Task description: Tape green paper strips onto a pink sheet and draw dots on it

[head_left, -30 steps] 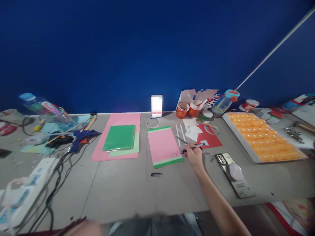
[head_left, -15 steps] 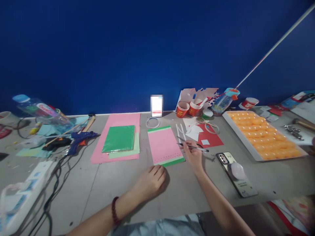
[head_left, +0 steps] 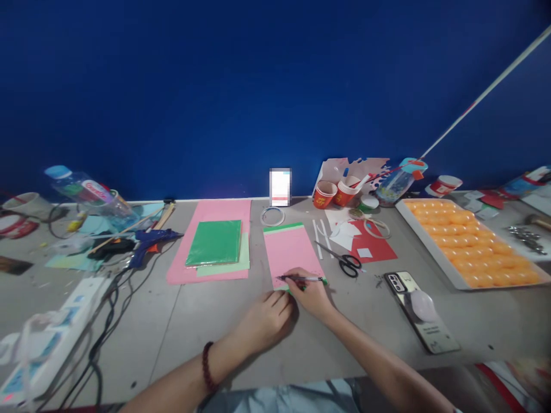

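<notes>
My right hand [head_left: 310, 293] grips a pen [head_left: 303, 279] in a writing hold, the pen's tip over the lower left part of a pink sheet [head_left: 289, 252] with green strips along its top and bottom edges. My hand covers most of the lower edge. Curled on the table by the sheet's near edge is my left hand [head_left: 272, 322], its fingers bent under, fingertips hidden, close beside the right. Black-handled scissors [head_left: 348, 265] lie to the sheet's right, near white paper strips [head_left: 321, 238] and red paper [head_left: 376, 246].
Left are a green packet [head_left: 214, 242] on larger pink paper [head_left: 176, 271], a blue glue gun [head_left: 148, 244], cables and a power strip [head_left: 55, 338]. Right are a phone [head_left: 424, 315] and a tray of orange balls [head_left: 469, 241]. Paper cups [head_left: 325, 196] stand at the back.
My right hand with the pen has moved left and nearer, from the sheet's right edge onto its lower part, uncovering the scissors. My left hand stays in place. The view has shifted slightly.
</notes>
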{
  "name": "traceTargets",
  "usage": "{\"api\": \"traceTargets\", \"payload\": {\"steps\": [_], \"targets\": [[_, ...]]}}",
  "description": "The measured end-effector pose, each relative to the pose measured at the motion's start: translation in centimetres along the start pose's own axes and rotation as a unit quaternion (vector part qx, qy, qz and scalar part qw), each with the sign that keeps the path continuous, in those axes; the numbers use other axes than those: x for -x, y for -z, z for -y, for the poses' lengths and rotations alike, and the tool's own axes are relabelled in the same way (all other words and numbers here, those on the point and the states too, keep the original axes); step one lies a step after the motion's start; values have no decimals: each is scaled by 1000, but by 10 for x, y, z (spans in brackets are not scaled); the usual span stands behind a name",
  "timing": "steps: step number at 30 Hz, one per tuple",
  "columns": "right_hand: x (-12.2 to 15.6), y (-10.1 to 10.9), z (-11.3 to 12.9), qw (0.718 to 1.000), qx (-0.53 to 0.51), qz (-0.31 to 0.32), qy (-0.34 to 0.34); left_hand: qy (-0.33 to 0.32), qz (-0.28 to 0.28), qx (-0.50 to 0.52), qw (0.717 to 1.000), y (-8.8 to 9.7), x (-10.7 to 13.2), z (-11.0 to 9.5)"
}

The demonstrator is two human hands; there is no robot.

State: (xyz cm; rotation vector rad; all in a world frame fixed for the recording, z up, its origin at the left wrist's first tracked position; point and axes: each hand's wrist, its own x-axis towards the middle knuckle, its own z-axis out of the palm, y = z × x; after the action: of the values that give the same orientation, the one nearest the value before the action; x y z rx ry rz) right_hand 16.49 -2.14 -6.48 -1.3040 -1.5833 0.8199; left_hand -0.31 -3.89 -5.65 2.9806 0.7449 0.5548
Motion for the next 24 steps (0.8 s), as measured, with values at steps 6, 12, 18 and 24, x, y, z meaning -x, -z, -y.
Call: {"api": "traceTargets", "payload": {"steps": [6, 12, 18, 24], "targets": [[0, -1, 4, 1000, -8, 13, 11, 3, 0, 9, 1000, -2, 2, 1], [-1, -4, 3, 1000, -12, 5, 20, 12, -2, 16, 1000, -1, 2, 0], [1, -4, 1, 999, 3, 6, 37, 12, -12, 18, 1000, -2, 2, -1], [1, -4, -2, 999, 8, 6, 37, 17, -10, 18, 1000, -2, 1, -1]]}}
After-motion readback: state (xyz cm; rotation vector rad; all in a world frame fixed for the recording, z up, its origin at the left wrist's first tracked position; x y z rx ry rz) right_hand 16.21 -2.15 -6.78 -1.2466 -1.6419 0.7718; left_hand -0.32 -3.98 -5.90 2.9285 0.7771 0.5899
